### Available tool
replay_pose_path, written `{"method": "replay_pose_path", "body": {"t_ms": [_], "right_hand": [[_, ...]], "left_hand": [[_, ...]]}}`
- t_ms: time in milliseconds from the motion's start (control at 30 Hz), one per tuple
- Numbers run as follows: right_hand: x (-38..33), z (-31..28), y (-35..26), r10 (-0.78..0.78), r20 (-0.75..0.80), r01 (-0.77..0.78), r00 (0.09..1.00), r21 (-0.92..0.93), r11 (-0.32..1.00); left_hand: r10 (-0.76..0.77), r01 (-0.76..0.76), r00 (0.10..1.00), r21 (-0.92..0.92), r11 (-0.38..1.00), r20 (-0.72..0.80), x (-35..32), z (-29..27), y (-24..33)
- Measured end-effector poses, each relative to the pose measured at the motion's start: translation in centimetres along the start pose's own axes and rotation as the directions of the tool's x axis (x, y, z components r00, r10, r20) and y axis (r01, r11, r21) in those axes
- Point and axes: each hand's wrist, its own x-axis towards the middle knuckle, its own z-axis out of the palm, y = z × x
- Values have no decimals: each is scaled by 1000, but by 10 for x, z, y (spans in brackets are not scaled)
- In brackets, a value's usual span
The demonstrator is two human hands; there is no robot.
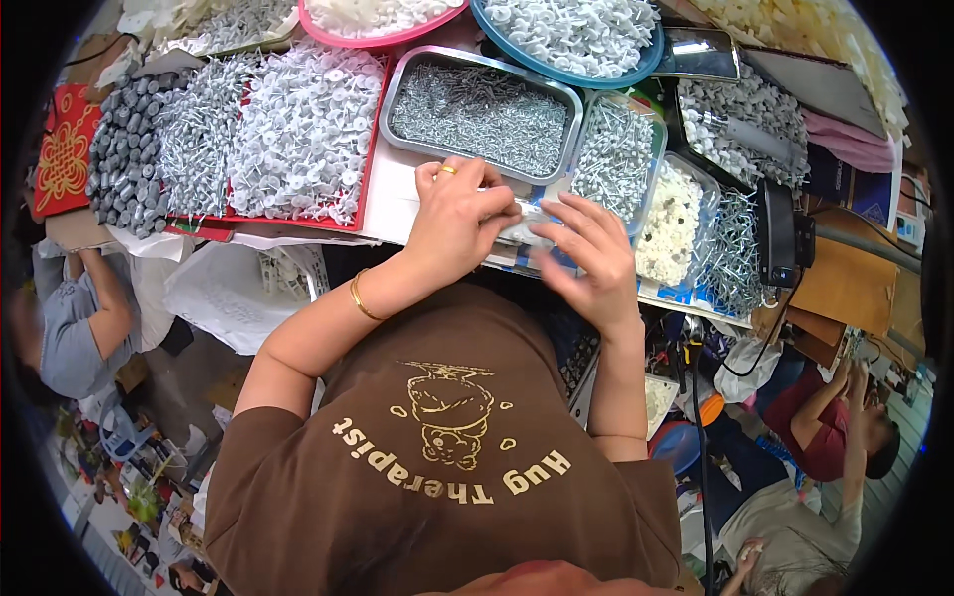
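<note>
Your left hand pinches small clear piece between both hands, just below metal tray; right hand spread, blurred, contact unclear. Weak pinch could drop piece; careless right sweep could scatter neighbouring cream bits.

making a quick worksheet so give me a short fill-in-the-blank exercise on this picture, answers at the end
1. The hand with a ring on it is the person's ____ one.
2. In the picture, the metal tray lies to the ____ of the red tray.
3. The person wears a shirt coloured ____.
4. Beside the blue basin sits another round basin, coloured ____.

Missing words: left; right; brown; pink.
</note>
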Motion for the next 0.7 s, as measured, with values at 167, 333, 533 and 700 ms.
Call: {"method": "replay_pose_path", "body": {"t_ms": [167,333,533,700], "right_hand": [[5,-2,-17,-33,195,52,980,-93,994],[4,-3,-13,2,257,22,966,-89,996],[5,8,-22,-37,307,76,951,-116,990],[15,-14,60,281,-386,-436,879,-410,801]], "left_hand": [[17,-14,999,77,997,-46,-4,-1,3],[8,-5,999,65,998,-53,-4,1,3],[4,0,998,51,999,-65,-5,2,0],[9,-6,998,33,999,-66,-7,3,-3]]}}
